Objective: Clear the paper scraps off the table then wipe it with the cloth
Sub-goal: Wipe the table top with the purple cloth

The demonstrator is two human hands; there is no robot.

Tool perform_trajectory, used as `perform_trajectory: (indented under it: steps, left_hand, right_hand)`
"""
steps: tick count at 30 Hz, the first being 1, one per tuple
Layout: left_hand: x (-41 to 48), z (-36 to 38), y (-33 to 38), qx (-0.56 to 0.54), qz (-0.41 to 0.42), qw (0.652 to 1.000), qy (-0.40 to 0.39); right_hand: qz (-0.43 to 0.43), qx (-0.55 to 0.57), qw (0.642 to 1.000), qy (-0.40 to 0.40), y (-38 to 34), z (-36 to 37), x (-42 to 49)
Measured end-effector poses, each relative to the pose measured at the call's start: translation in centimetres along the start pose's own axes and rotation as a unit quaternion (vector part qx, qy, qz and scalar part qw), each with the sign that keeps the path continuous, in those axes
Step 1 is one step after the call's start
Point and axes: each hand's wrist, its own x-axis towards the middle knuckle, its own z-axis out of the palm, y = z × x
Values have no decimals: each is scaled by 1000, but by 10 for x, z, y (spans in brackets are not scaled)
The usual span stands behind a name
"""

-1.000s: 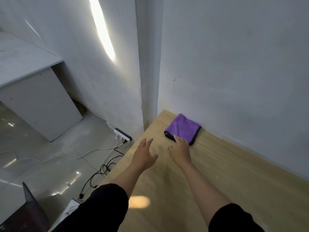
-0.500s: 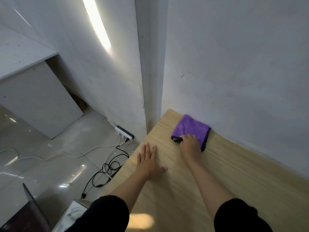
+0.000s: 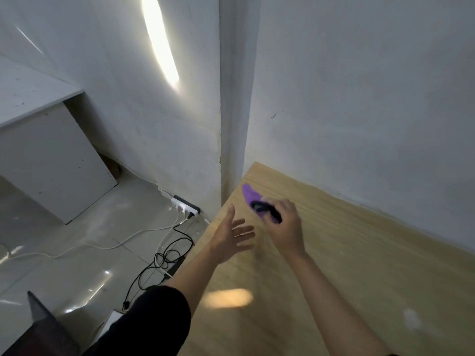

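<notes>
- Fingers of the left hand (image 3: 232,238) are spread wide and hold nothing; the palm faces inward, above the near-left edge of the table (image 3: 359,253).
- Fingers of the right hand (image 3: 285,227) are curled tight around the cloth (image 3: 253,197), which is bunched in the grip near the table's far corner.
- One cloth shows, purple with a dark edge; its free end sticks out past the fingers toward the corner, and motion blur hides whether it touches the wood.
- Two hands, two bare forearms, and one black sleeve (image 3: 154,322) on the left arm; the right sleeve is cut off by the lower edge.
- One pale smudge (image 3: 411,318) lies on the table at the lower right, too blurred to tell what it is.
- On the floor, at the left, one white power strip (image 3: 185,206) sits against the wall (image 3: 359,98), with white and black cables (image 3: 164,255) trailing from it in a tangle too mixed to count.
- One white cabinet (image 3: 51,155) stands at the far left, cut off by the frame.
- One dark object (image 3: 41,327) at the lower-left corner is only partly in view.
</notes>
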Motion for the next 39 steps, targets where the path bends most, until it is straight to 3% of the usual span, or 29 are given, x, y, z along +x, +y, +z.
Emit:
perform_trajectory:
  steps: [2,4,6,8,9,11,12,13,16,20,24,26,30,33,35,39]
  left_hand:
    - [-14,-1,3,-57,-13,998,-26]
    - [-35,-3,1,-30,-21,998,-53]
    - [-50,-12,-8,14,-37,997,-61]
    - [-61,-27,-19,20,-62,996,-63]
    - [-66,-34,-25,22,-75,995,-62]
    - [-77,-44,-35,37,-91,993,-65]
    - [-83,-47,-40,42,-91,993,-64]
    - [-88,-51,-44,50,-84,993,-60]
    - [-91,-68,-58,110,4,994,20]
    - [-103,-88,-74,215,92,966,113]
    - [-109,-100,-90,396,138,889,182]
    - [-109,-109,-98,445,154,862,190]
    - [-108,-129,-108,460,154,854,187]
    - [-107,-143,-109,477,185,828,229]
    - [-106,-151,-110,498,209,803,251]
    - [-103,-155,-109,507,245,770,301]
  right_hand:
    - [-45,2,998,-49,-14,5,-30]
    - [-36,23,994,-96,-24,10,-62]
    - [58,63,994,-71,-26,13,-87]
    - [189,94,977,14,-25,15,-100]
    - [268,136,953,30,-26,15,-104]
    - [411,263,873,2,-25,17,-108]
    - [443,290,848,-21,-25,18,-112]
    - [449,274,850,-39,-23,19,-117]
    - [404,165,899,-33,-23,27,-131]
    - [310,47,948,-60,-34,38,-150]
    - [241,9,968,-70,-36,50,-174]
    - [223,-16,972,-70,-34,54,-183]
    - [246,-122,958,-79,-34,60,-191]
    - [110,-220,968,-57,-36,63,-192]
    - [31,-233,967,-101,-36,69,-197]
    - [-22,-269,932,-242,-30,88,-222]
